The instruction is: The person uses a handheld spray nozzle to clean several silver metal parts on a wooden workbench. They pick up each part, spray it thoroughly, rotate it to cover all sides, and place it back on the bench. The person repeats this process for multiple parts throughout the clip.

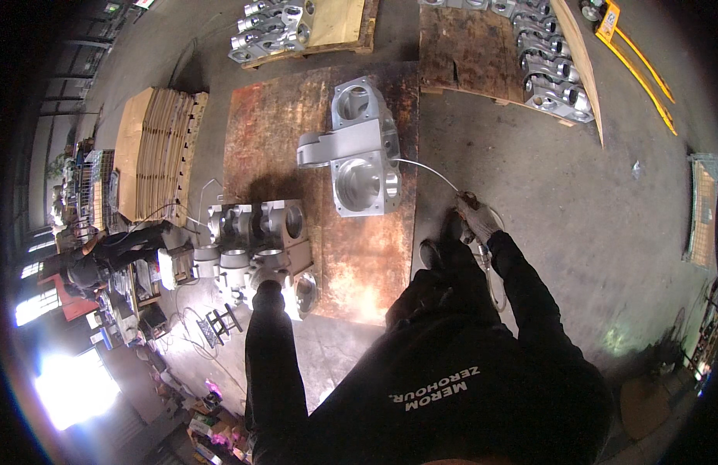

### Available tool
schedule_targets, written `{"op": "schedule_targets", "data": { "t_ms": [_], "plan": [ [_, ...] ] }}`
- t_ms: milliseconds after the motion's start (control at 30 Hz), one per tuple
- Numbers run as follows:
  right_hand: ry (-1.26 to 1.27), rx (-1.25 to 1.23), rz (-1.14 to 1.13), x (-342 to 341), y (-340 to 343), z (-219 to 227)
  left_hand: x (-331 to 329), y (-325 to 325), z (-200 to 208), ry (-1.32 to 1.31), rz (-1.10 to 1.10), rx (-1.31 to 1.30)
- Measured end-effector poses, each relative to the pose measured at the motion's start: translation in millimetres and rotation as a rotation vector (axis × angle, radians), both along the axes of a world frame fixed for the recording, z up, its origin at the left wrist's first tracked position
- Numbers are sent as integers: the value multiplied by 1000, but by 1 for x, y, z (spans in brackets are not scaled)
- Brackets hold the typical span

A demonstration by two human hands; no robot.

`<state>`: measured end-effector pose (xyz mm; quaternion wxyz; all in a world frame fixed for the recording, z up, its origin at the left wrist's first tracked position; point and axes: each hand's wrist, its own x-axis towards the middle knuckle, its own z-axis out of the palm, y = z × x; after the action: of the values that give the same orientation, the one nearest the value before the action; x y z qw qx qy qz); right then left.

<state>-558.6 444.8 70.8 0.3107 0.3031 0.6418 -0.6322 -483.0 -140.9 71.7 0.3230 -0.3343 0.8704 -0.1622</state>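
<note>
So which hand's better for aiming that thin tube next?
Probably the right hand: it holds the tube, which points toward the lone metal part. The left hand is by the grouped parts.

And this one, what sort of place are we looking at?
Probably a factory or metal workshop: a large silvery metal housing sits on a worn brown work surface, similar metal parts stand on wooden pallets, and a yellow pallet truck is on the floor.
</note>
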Motion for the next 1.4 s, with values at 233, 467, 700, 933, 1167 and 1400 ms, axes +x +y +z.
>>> {"op": "schedule_targets", "data": {
  "t_ms": [233,467,700,933,1167,1400],
  "plan": [
    [261,-40,104,-13,-19,-22,21,-52,-18,4,19,3],
    [-85,135,250,-4,-7,37,0,12,28,-29,87,6],
    [120,-77,-29,-1,-22,1,2,-2,24,-64,90,62],
    [28,11,44,13,-12,5,-3,11,22,-81,-30,31],
    [116,53,130,-8,-33,-61,12,-49,-18,-58,-13,0],
    [152,30,74,-1,-3,-14,26,-55,-20,4,24,4]
  ]
}}
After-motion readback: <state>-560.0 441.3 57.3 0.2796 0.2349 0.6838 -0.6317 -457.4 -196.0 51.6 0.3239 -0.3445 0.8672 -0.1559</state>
